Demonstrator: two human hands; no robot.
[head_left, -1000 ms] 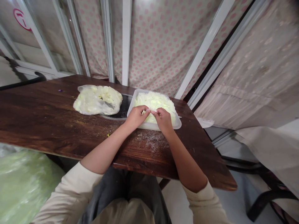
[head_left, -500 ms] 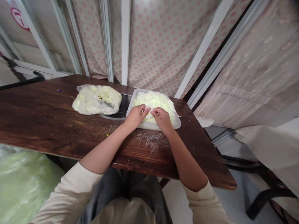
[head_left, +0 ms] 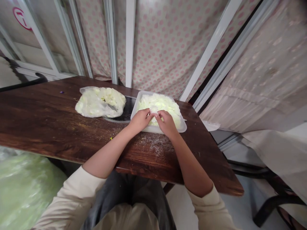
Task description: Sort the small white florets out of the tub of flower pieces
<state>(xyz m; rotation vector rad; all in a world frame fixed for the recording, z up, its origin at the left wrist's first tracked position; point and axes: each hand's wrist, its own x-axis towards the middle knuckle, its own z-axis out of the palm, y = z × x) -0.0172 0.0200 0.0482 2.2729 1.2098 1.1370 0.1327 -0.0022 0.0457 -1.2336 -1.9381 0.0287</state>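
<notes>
- since the earlier frame the thumbs have drawn together over the shreds; the tub and bag lie where they did on the worktop
- worktop (head_left: 52, 124): dark brown wood, carrying the tub, bag and disc
- curtain (head_left: 165, 44): pink-dotted, hanging behind panes beyond the worktop
- sack (head_left: 26, 188): pale green, shiny, below the worktop's near edge at lower left
- tub (head_left: 172, 129): whitish, near the right end of the worktop, straight ahead of the person
- bag (head_left: 94, 103): clear, full of pale yellow-green pieces, left of the tub, partly over the disc
- shreds (head_left: 165, 101): pale green and white, heaped in the tub
- disc (head_left: 129, 107): dark, round-edged, showing between bag and tub
- left hand (head_left: 139, 119) and right hand (head_left: 167, 122): over the near part of the tub, thumb tips meeting or almost so; each grip is narrow, but i cannot tell whether either holds a shred
- crumbs (head_left: 155, 143): whitish, scattered before the tub
- scrap (head_left: 111, 138): yellow, beside the left forearm
</notes>
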